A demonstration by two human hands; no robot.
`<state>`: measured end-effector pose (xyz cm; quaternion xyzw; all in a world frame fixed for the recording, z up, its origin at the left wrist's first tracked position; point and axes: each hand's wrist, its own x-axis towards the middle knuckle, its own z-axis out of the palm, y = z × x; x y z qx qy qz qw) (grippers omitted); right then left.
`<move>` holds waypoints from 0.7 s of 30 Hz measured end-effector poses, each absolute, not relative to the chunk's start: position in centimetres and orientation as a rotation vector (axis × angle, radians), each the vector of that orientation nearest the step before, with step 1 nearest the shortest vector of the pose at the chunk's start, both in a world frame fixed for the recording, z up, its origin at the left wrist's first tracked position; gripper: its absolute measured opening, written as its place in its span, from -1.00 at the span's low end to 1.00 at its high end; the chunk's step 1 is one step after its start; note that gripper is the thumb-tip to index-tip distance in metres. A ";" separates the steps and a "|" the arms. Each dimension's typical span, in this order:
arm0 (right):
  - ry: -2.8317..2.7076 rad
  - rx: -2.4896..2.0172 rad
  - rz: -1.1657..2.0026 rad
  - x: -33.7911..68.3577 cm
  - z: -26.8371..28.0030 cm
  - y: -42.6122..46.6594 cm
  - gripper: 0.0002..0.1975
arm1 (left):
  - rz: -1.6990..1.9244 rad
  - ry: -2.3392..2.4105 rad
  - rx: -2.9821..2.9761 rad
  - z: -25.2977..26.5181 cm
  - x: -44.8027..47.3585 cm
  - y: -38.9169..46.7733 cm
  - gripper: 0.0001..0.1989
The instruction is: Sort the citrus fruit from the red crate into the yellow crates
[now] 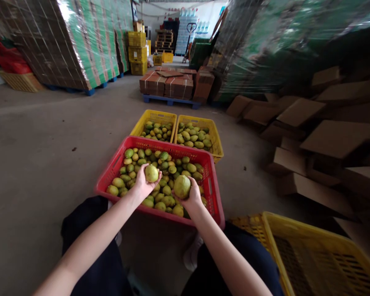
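A red plastic crate [216, 193] full of green and yellow lemons [167, 190] sits on the floor between my knees. Over its middle, my left hand [143, 183] is closed round a pale yellow-green lemon [151, 174]. My right hand [193, 196] grips a larger, rounder greenish lemon [182, 187] over the crate's right half. Both fruits are held above the heap, a short gap apart.
Two yellow crates of lemons, a left one [138, 123] and a right one [216, 137], stand behind the red crate. A yellow crate [314, 230] is at lower right, below scattered cardboard boxes [336, 137]. Flattened cartons [177, 84] lie on a blue pallet [169, 100] ahead.
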<state>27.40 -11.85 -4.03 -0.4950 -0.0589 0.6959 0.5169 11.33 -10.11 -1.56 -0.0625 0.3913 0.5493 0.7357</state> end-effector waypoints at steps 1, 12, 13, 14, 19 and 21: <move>-0.062 -1.203 1.685 27.3 -3.8 -11.9 -0.80 | 1.196 0.864 -0.121 -1.5 11.4 -10.1 -0.71; -0.935 -0.832 1.399 26.5 -1.6 -13.8 -0.65 | 1.338 0.710 0.893 0.3 12.2 -12.8 -0.55; -1.010 -0.824 1.357 26.6 -1.7 -13.9 -0.65 | 1.329 0.697 0.913 0.4 12.3 -13.0 -0.54; -1.052 -0.818 1.333 26.6 -1.7 -14.0 -0.65 | 1.321 0.690 0.926 0.5 12.3 -13.1 -0.55; -1.036 -0.781 1.349 26.6 -1.8 -14.0 -0.63 | 1.300 0.696 0.896 0.5 12.4 -13.2 -0.56; -1.021 -0.770 1.363 26.5 -1.7 -14.0 -0.64 | 1.290 0.710 0.864 0.5 12.4 -13.1 -0.55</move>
